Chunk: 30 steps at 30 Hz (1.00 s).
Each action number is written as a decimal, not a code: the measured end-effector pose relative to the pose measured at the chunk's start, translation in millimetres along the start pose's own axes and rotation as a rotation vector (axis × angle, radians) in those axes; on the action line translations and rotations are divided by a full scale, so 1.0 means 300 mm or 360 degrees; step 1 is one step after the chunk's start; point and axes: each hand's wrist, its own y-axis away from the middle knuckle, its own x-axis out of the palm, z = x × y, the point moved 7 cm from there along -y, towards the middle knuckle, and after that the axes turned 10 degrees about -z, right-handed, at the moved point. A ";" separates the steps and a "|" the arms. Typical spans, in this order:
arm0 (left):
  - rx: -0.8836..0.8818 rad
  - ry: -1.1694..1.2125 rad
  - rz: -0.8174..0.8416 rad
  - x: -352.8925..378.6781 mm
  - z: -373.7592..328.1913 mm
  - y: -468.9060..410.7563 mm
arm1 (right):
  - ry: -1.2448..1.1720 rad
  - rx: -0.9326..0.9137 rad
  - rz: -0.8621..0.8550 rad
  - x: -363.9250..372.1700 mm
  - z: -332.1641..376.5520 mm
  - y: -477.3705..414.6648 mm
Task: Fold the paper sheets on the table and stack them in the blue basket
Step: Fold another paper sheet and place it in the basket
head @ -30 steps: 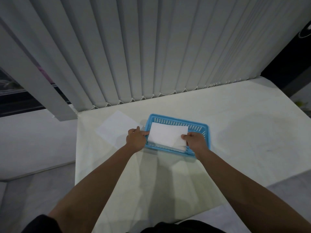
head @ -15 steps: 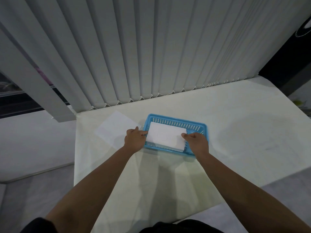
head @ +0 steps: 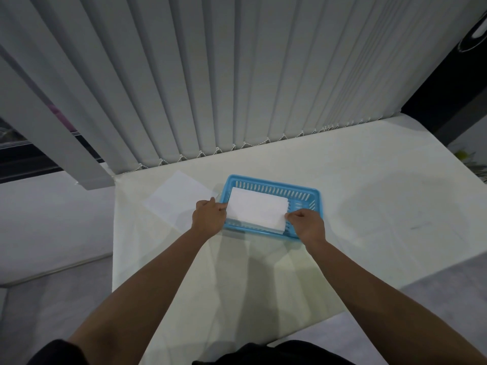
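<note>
A blue slotted basket [head: 274, 183] stands on the white table [head: 369, 201], a little beyond my hands. A folded white paper [head: 257, 209] lies flat inside it, on top of other folded sheets whose edges show at the near side. My left hand [head: 208, 216] pinches the paper's left edge at the basket's left rim. My right hand [head: 307, 226] pinches its near right corner over the basket's front right rim. One unfolded white sheet [head: 179, 200] lies flat on the table to the left of the basket, partly under my left hand.
Grey vertical blinds [head: 237, 75] hang along the table's far edge. The table's left edge [head: 114, 233] drops to a grey floor. A dark frame [head: 448, 101] stands at the far right, with a green plant [head: 471, 164] beside it.
The folded paper has sunk lower into the basket and lies flatter. Both hands have stayed at its edges, shifting slightly with it.
</note>
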 end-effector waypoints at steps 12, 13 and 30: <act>0.0520 -0.0100 0.0002 -0.019 -0.102 0.073 | 0.1082 -0.1089 0.0136 0.051 0.075 0.075; 0.0546 -0.0136 0.0014 -0.016 -0.105 0.075 | 0.1115 -0.1096 0.0146 0.053 0.073 0.073; 0.0581 -0.0124 0.0029 -0.037 -0.094 0.060 | 0.1055 -0.1336 0.0067 0.049 0.121 0.084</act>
